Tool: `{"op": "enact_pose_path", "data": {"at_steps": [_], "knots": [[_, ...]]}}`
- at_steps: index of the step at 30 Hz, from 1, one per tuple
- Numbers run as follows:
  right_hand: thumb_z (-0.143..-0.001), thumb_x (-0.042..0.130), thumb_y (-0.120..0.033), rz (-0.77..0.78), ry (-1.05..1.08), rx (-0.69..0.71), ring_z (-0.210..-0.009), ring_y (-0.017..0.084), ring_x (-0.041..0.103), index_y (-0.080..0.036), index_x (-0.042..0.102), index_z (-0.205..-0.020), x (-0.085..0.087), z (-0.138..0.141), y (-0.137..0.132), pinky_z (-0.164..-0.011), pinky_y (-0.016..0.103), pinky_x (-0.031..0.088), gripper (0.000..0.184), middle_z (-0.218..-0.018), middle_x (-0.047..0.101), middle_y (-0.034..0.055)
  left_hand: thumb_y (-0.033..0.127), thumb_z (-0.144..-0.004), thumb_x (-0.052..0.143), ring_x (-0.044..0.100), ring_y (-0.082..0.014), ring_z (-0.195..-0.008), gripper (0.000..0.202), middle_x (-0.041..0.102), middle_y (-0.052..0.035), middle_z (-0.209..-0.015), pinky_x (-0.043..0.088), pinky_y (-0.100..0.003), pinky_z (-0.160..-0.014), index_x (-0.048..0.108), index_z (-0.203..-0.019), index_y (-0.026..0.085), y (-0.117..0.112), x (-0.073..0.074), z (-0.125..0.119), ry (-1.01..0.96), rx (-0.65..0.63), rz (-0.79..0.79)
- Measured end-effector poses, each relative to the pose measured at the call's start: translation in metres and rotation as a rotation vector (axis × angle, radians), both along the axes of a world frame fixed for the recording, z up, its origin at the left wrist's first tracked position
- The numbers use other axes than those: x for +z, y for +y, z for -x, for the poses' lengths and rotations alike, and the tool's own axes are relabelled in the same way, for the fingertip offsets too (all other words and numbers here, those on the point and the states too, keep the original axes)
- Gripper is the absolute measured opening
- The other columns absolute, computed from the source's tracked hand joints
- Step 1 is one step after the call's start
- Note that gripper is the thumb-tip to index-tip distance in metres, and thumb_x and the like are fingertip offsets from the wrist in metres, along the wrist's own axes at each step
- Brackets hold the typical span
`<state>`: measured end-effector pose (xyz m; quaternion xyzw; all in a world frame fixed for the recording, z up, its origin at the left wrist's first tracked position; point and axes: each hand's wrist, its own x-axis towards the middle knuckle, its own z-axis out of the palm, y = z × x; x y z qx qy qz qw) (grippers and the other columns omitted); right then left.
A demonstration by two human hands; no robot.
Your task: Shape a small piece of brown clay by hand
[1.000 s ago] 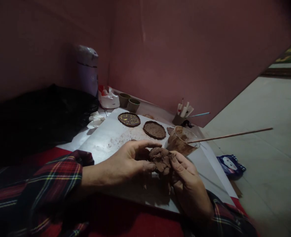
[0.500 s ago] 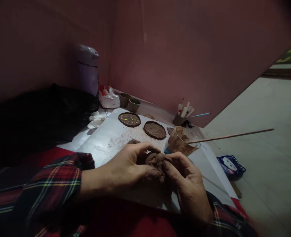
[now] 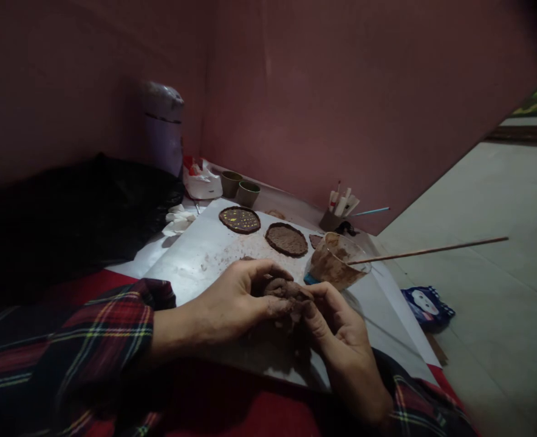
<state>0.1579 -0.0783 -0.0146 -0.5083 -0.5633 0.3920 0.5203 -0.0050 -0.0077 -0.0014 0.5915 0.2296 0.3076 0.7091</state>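
A lump of brown clay (image 3: 288, 291) sits between both my hands, low over a white sheet (image 3: 191, 252). My left hand (image 3: 239, 300) curls round the lump from the left, thumb and fingers pressed on it. From the right, my right hand (image 3: 336, 321) pinches the same lump with its fingertips. Both sleeves are red plaid. Just beyond the hands stands a clear plastic cup (image 3: 335, 261) smeared with brown slip, a long thin stick (image 3: 432, 249) leaning out of it to the right.
Two flat round clay discs (image 3: 240, 219) (image 3: 287, 239) lie further back on the sheet. Behind are two small green cups (image 3: 241, 187), a holder of tools (image 3: 336, 212), crumpled tissue (image 3: 177, 220), a white bag (image 3: 200, 179), a pale jar (image 3: 161, 127) and a black bag (image 3: 77, 212). A blue packet (image 3: 426, 303) lies on the tiled floor.
The clay lump has been squeezed smaller and lower between my hands. My fingers have closed tighter round it.
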Motion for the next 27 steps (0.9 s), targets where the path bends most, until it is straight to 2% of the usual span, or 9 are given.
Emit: {"op": "enact_pose_path", "data": {"at_steps": [4, 7, 10, 14, 16, 21, 27], "knots": [[-0.087, 0.057, -0.041, 0.098, 0.171, 0.012, -0.062, 0.009, 0.055, -0.022, 0.060, -0.091, -0.0040, -0.0033, 0.0035, -0.055, 0.017, 0.047, 0.019, -0.075, 0.060, -0.0019, 0.036, -0.077, 0.069, 0.053, -0.0070, -0.049, 0.037, 0.066, -0.0014, -0.077, 0.043, -0.018, -0.047, 0.061, -0.108, 0.017, 0.0041, -0.0044, -0.0013, -0.001, -0.027, 0.052], [-0.086, 0.059, -0.038, 0.104, 0.256, 0.012, -0.064, 0.009, 0.057, -0.021, 0.060, -0.090, -0.0037, -0.0038, 0.0050, -0.058, 0.017, 0.047, 0.018, -0.076, 0.061, -0.0008, 0.048, -0.079, 0.064, 0.057, -0.0097, -0.049, 0.049, 0.064, -0.0021, -0.069, 0.046, -0.021, -0.049, 0.059, -0.116, 0.015, 0.0052, -0.0035, -0.0004, -0.072, -0.056, 0.104], [-0.086, 0.060, -0.037, 0.115, 0.313, 0.011, -0.070, 0.012, 0.060, -0.020, 0.059, -0.090, -0.0018, -0.0026, 0.0051, -0.063, 0.020, 0.049, 0.018, -0.080, 0.064, 0.0016, 0.041, -0.079, 0.067, 0.056, -0.0089, -0.053, 0.047, 0.061, -0.0001, -0.066, 0.046, -0.019, -0.051, 0.059, -0.120, 0.018, 0.0042, -0.0016, 0.0010, -0.105, -0.089, 0.173], [-0.086, 0.060, -0.035, 0.098, 0.324, 0.047, -0.072, 0.012, 0.060, -0.021, 0.061, -0.089, -0.0030, -0.0034, 0.0051, -0.065, 0.020, 0.049, 0.015, -0.082, 0.064, 0.0013, 0.032, -0.079, 0.069, 0.053, -0.0057, -0.055, 0.043, 0.063, -0.0003, -0.078, 0.045, -0.017, -0.053, 0.060, -0.121, 0.024, 0.0032, -0.0015, 0.0020, -0.079, -0.103, 0.138], [-0.086, 0.061, -0.035, 0.087, 0.306, 0.056, -0.073, 0.012, 0.059, -0.021, 0.062, -0.090, -0.0047, -0.0050, 0.0052, -0.066, 0.020, 0.049, 0.015, -0.082, 0.063, 0.0009, 0.030, -0.078, 0.070, 0.053, -0.0058, -0.054, 0.043, 0.063, 0.0003, -0.077, 0.044, -0.018, -0.051, 0.061, -0.120, 0.025, 0.0035, -0.0020, 0.0021, -0.071, -0.118, 0.125], [-0.086, 0.060, -0.037, 0.096, 0.217, 0.043, -0.068, 0.010, 0.055, -0.021, 0.062, -0.089, -0.0078, -0.0084, 0.0046, -0.061, 0.019, 0.046, 0.017, -0.077, 0.060, -0.0003, 0.027, -0.071, 0.075, 0.050, -0.0060, -0.045, 0.039, 0.058, 0.0043, -0.060, 0.042, -0.018, -0.046, 0.065, -0.108, 0.020, 0.0052, -0.0004, 0.0022, -0.002, -0.161, 0.084], [-0.082, 0.064, -0.041, 0.088, 0.136, 0.028, -0.068, 0.013, 0.059, -0.019, 0.064, -0.087, -0.0095, -0.0103, 0.0055, -0.062, 0.022, 0.048, 0.022, -0.077, 0.063, 0.0012, 0.027, -0.068, 0.076, 0.048, -0.0061, -0.045, 0.034, 0.060, 0.0030, -0.060, 0.036, -0.017, -0.044, 0.066, -0.098, 0.016, 0.0043, 0.0020, 0.0014, 0.055, -0.133, 0.018]]}}
